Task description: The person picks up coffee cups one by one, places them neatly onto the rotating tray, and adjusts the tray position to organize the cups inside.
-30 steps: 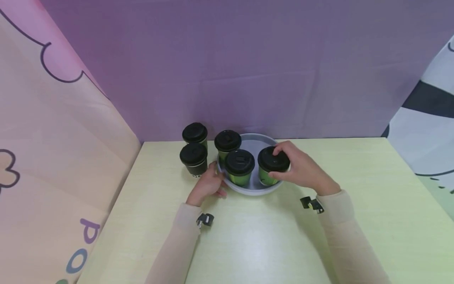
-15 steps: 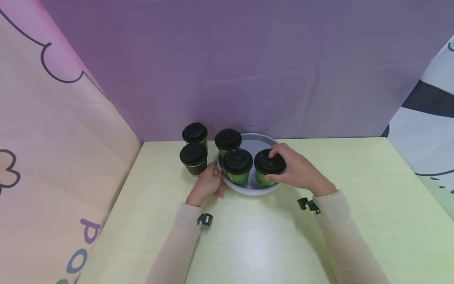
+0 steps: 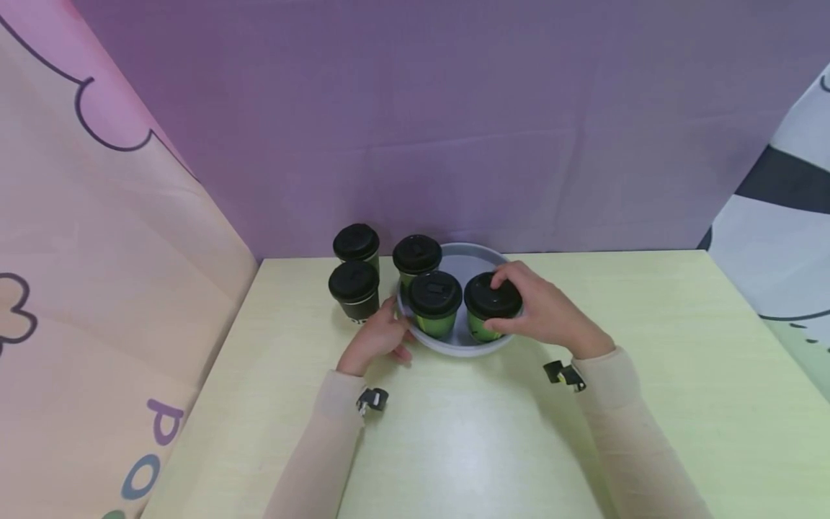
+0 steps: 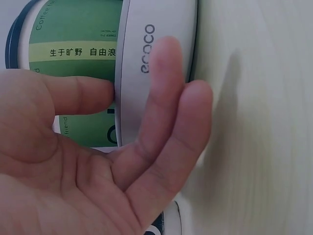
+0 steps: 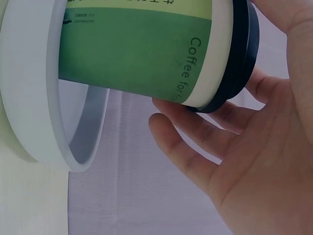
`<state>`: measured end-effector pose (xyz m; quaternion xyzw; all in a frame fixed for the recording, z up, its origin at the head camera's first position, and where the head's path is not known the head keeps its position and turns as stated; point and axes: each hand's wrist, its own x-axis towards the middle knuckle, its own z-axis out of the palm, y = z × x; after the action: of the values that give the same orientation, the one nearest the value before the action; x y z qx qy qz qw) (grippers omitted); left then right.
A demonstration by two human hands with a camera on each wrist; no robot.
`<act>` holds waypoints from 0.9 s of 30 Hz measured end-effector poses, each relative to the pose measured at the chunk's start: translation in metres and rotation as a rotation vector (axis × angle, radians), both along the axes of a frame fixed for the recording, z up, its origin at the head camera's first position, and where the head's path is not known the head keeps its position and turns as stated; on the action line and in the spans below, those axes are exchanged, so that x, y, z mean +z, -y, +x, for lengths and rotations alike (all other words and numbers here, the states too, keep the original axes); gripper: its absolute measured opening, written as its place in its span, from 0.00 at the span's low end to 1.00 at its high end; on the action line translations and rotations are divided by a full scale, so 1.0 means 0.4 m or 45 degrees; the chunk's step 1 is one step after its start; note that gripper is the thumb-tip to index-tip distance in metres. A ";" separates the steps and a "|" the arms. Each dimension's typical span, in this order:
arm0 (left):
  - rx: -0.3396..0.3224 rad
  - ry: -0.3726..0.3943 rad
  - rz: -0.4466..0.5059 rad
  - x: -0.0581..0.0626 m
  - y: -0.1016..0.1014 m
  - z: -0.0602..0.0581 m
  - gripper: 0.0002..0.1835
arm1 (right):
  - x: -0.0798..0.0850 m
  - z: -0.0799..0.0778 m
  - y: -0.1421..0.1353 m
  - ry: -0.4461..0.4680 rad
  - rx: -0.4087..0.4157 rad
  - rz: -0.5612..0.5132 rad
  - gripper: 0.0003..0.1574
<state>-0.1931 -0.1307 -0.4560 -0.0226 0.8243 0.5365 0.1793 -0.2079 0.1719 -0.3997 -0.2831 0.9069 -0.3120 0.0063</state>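
In the head view, a round grey tray point(image 3: 462, 351) holds three green paper coffee cups with black lids. My right hand point(image 3: 550, 308) grips the right-hand coffee cup point(image 3: 485, 329) round its lid, and the cup stands in the tray's front right part. To its left are the front coffee cup point(image 3: 436, 326) and the back coffee cup point(image 3: 415, 254). At the tray's left edge my left hand point(image 3: 379, 336) holds the rim; the left wrist view shows its thumb point(image 4: 83, 95) at the rim and its fingers point(image 4: 166, 107) against the outer wall.
Left of the tray stand two more lidded cups, a dark cup point(image 3: 358, 292) in front and another cup point(image 3: 357, 244) behind it, close to my left hand. A purple cloth wall point(image 3: 415, 130) rises behind the pale table point(image 3: 441, 447).
My right hand and its coffee cup have shifted slightly left and nearer, beside the front cup. The other cups in the tray have moved only a touch. My left hand stays at the rim.
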 end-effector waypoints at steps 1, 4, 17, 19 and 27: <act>-0.001 0.003 0.002 0.000 0.000 0.000 0.38 | 0.000 0.000 0.000 0.001 0.001 -0.003 0.38; 0.000 0.010 0.010 0.000 -0.001 0.000 0.38 | 0.002 0.002 0.001 0.007 0.002 -0.008 0.38; 0.000 0.035 0.045 -0.005 -0.002 -0.003 0.38 | 0.004 0.005 0.001 0.046 -0.013 -0.017 0.47; 0.002 0.034 0.045 -0.006 -0.002 -0.004 0.38 | 0.004 0.005 0.001 0.049 -0.017 -0.015 0.49; 0.030 0.038 0.061 -0.008 -0.004 -0.006 0.39 | 0.004 0.006 0.002 0.066 -0.017 -0.022 0.56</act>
<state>-0.1957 -0.1292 -0.4593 -0.0359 0.8082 0.5578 0.1858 -0.2053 0.1712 -0.3981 -0.2690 0.9056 -0.3271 0.0253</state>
